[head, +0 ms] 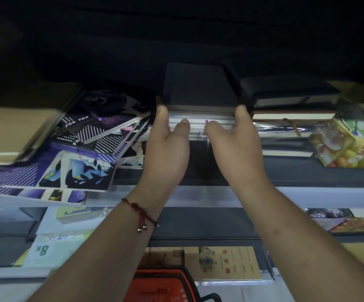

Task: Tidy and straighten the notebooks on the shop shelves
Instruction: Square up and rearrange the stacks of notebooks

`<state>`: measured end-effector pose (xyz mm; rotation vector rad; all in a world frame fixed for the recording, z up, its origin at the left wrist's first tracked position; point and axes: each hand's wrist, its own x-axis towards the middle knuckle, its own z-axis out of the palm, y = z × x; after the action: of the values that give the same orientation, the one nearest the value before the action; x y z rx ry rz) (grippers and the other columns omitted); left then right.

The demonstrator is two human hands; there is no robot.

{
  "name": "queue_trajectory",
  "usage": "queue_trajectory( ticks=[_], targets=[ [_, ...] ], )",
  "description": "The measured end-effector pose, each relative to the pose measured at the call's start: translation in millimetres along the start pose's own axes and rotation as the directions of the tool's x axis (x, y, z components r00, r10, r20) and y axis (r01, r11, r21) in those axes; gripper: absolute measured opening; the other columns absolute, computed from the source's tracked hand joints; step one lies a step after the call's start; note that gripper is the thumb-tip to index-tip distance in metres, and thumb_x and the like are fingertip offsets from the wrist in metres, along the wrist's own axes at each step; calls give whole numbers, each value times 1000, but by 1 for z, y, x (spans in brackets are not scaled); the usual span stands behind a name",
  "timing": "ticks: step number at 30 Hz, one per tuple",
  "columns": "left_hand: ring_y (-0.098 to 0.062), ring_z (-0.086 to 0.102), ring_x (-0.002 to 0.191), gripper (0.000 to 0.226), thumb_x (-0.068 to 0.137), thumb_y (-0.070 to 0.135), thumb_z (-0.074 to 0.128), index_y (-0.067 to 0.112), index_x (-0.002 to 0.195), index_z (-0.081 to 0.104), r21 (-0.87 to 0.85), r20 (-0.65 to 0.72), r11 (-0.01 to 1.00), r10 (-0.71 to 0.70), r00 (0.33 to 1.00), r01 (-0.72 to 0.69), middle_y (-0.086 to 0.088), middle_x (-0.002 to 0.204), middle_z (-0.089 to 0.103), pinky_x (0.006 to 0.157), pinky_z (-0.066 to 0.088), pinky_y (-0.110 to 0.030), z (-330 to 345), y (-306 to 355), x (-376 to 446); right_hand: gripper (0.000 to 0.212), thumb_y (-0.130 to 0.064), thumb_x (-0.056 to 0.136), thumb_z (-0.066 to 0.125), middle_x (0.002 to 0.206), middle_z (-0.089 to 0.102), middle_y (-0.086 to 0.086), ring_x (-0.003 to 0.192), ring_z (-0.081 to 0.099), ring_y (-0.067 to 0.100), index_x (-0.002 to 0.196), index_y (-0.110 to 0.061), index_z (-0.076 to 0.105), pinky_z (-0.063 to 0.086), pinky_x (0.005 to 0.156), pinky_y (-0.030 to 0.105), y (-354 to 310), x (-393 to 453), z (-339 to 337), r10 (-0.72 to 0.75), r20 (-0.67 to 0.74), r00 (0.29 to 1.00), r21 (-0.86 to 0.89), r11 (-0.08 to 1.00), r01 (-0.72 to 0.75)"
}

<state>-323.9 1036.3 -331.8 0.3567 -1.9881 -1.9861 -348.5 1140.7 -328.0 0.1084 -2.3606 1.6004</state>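
A stack of dark-covered notebooks (198, 88) sits in the middle of the shelf, its page edges facing me. My left hand (166, 147) grips the stack's left side, fingers around the corner and thumb on the front edge. On the right side my right hand (234, 144) holds the same stack the same way. A red string bracelet is on my left wrist. To the left lies a crooked pile of purple and striped notebooks (94, 136), fanned at different angles.
Brown-covered notebooks (17, 131) are stacked at far left. Black notebooks (289, 92) lie right of the held stack, with a yellow fruit-print box (350, 147) beyond them. Lower shelves (220, 214) hold more stationery. An orange basket (163, 286) sits below.
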Motion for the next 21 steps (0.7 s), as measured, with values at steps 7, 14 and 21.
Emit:
queue_trajectory(
  ticks=[7,14,21],
  targets=[
    [12,25,140,66,104,29,46,28,159,10,107,114,991,68,991,-80,29,156,26,115,17,-16,-13,6,-11,43,-30,87,61,137,45,-4,125,44,14,125,-20,44,41,102,37,-5,-7,0,110,76,991,-67,992,-105],
    [10,29,140,57,100,33,48,28,155,33,493,170,780,349,922,-386,23,153,37,114,36,-25,-105,11,-74,84,-33,96,60,164,-1,-23,148,1,-8,159,-37,4,12,120,22,-42,-83,8,66,208,976,-93,995,-47],
    [-32,45,123,62,85,33,69,21,143,49,876,183,377,315,931,-299,-10,138,47,100,40,-48,-207,-9,-95,72,-41,97,59,164,1,-25,147,8,-6,155,-45,17,22,113,17,-80,-121,64,86,443,892,-124,992,-34]
  ],
)
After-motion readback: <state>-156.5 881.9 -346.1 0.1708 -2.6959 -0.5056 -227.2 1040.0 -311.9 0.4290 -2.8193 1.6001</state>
